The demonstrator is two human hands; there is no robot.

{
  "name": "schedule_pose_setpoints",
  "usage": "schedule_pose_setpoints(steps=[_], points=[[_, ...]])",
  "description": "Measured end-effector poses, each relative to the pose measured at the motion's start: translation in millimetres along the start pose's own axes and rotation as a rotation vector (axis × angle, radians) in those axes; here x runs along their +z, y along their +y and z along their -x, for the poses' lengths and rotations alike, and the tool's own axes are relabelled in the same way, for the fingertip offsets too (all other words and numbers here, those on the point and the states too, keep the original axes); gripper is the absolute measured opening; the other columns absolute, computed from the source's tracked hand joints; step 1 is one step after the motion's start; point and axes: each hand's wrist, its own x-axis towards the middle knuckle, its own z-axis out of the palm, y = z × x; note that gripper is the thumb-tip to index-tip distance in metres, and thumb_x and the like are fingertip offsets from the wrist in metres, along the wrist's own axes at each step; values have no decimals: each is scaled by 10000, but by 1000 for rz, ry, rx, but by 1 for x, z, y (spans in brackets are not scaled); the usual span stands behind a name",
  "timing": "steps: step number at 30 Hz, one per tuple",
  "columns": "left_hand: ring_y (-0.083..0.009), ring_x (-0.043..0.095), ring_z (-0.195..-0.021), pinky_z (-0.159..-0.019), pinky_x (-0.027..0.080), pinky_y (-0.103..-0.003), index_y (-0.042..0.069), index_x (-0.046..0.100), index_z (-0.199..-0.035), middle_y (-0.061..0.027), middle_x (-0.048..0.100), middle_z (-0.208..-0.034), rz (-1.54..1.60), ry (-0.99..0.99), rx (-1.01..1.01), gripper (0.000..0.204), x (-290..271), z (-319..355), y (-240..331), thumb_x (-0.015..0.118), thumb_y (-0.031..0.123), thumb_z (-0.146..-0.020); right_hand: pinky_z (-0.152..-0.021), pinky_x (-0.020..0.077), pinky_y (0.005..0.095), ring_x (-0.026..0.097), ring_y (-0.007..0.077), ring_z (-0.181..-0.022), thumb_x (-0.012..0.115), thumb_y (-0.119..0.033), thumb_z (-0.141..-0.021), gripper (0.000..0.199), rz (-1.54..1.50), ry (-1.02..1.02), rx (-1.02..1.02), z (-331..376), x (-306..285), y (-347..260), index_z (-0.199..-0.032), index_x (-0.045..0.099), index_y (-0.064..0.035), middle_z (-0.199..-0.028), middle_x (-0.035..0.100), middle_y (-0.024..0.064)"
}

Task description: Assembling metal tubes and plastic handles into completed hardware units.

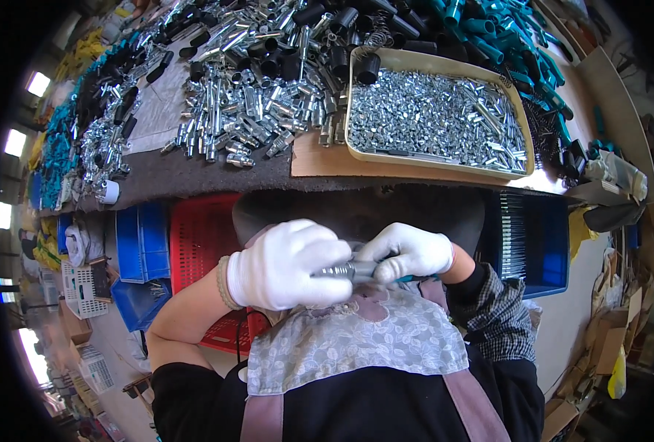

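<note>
a grey cylindrical part [362,271] lies across both hands, above the apron and in front of the workbench's near edge. we see a ridged, bright metal end [334,271] toward the left, a smooth darker body, and a sliver of teal [405,279] beneath the right thumb; gloves hide the remainder.

the left hand [290,267], in a white glove, is turned knuckles up, its fingers curled closely over the metal end. the right hand [408,253], likewise gloved, pinches the body between thumb and bent fingers. both elbows are bent, and the forearms angle inward.

below the hands we note a grey leaf-patterned apron [356,342]. beyond them, on the workbench [165,177], a cream tray [445,167] of small metal pieces rests on a wooden board [318,163]; a black tube [367,70] overlaps its far left corner. left of the tray we find heaped chrome fittings [246,114], and behind it teal tubes [481,27]. a red crate [194,230], partly blocked by the left forearm, and blue bins [141,243] stand at left; a blue box [553,254] with thin rods [513,236] stands at right.
</note>
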Motion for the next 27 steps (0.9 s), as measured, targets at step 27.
schedule_pose_setpoints(steps=[27], points=[[-304, 667, -840, -739, 541, -394, 87, 625, -1148, -110, 653, -969, 117, 81, -499, 419, 5, 12, -8, 761, 142, -755, -716, 535, 391, 694, 319, -823, 736, -384, -854, 430, 801, 479, -115, 0, 21, -11, -1109, 693, -41, -896, 696, 167]])
